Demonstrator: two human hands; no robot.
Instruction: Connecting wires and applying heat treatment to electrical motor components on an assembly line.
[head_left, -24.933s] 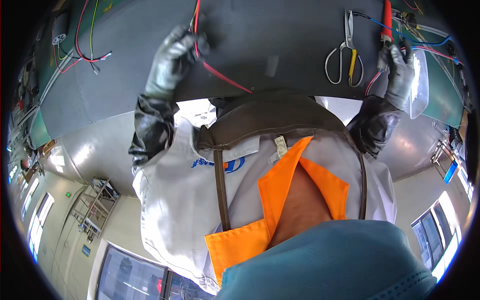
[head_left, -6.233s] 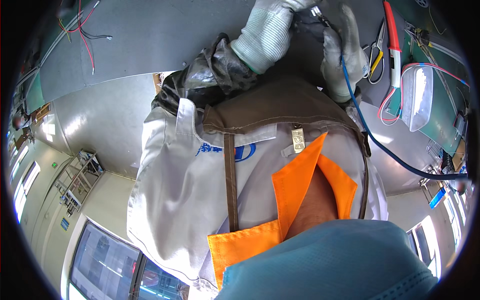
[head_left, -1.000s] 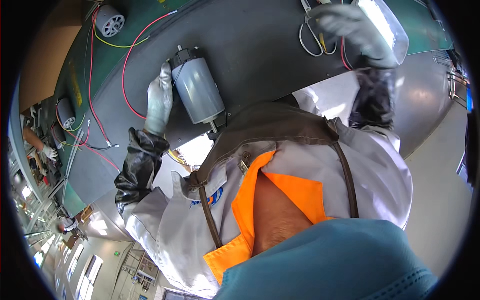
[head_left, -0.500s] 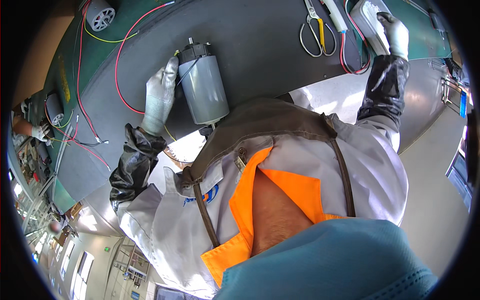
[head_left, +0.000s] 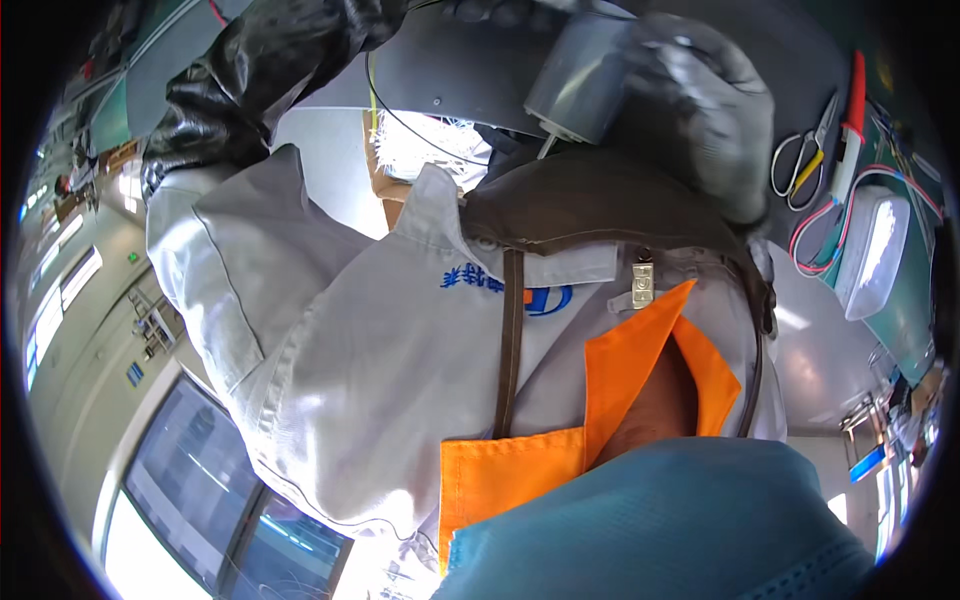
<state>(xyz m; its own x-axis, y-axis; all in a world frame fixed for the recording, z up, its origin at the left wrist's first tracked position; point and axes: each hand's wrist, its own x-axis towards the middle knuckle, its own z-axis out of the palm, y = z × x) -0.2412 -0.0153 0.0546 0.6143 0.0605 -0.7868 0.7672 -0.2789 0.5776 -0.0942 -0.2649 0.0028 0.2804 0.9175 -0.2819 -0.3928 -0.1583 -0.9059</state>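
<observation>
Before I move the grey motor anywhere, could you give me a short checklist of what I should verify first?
1. Grip on the grey motor: ok, the gloved right hand is wrapped around its body.
2. Left hand supporting it: cannot tell, only the black sleeve shows.
3. Motor shaft free: ok, nothing touches it.
4. Scissors and red-handled tool out of the way: ok, they lie to the right, apart from the hand.
5. Loose wires clear of the motor: ok, they lie beside the clear box.
</observation>
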